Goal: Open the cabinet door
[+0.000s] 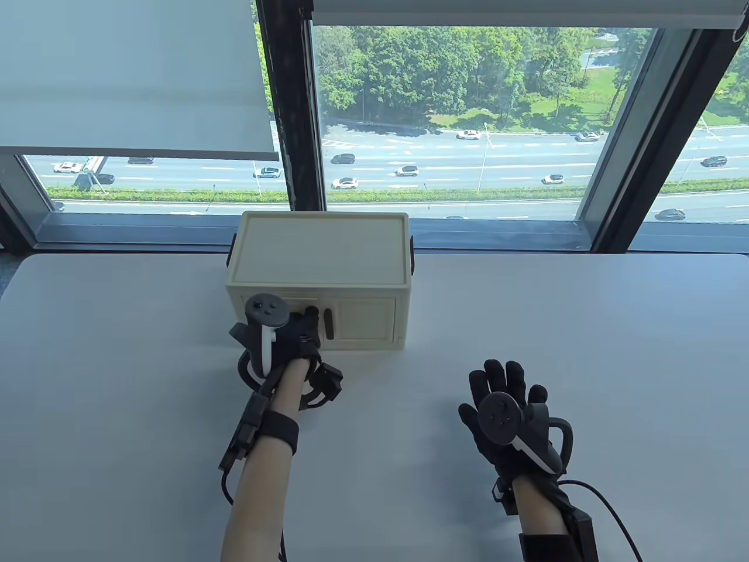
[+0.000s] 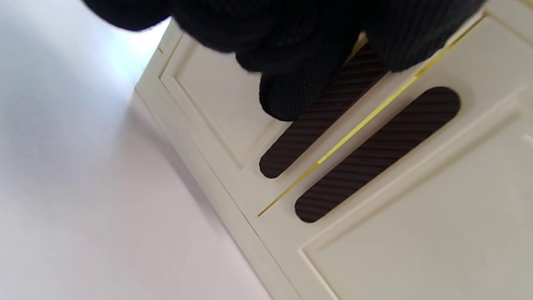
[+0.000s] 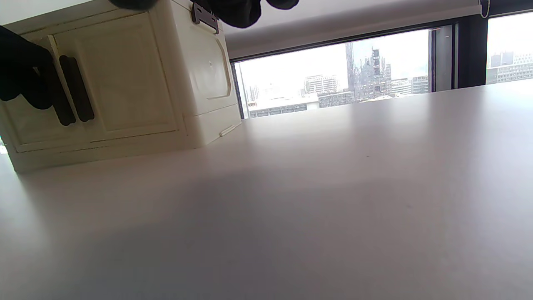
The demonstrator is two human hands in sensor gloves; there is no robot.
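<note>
A cream cabinet (image 1: 319,275) stands on the white table (image 1: 526,304) near the window, with two front doors that look shut. Each door has a dark vertical handle beside the middle seam. My left hand (image 1: 301,333) is at the left door, and its fingers curl over the left handle (image 2: 300,141), hiding the handle's upper part. The right handle (image 2: 374,154) and right door (image 1: 366,319) are untouched. My right hand (image 1: 506,398) lies flat on the table with fingers spread, well right of the cabinet and holding nothing. The cabinet also shows in the right wrist view (image 3: 125,83).
A large window with dark frames (image 1: 292,117) runs just behind the table's far edge. The cabinet has dark latches on its sides (image 3: 204,16). Bare table surface lies to the right of the cabinet and in front of it.
</note>
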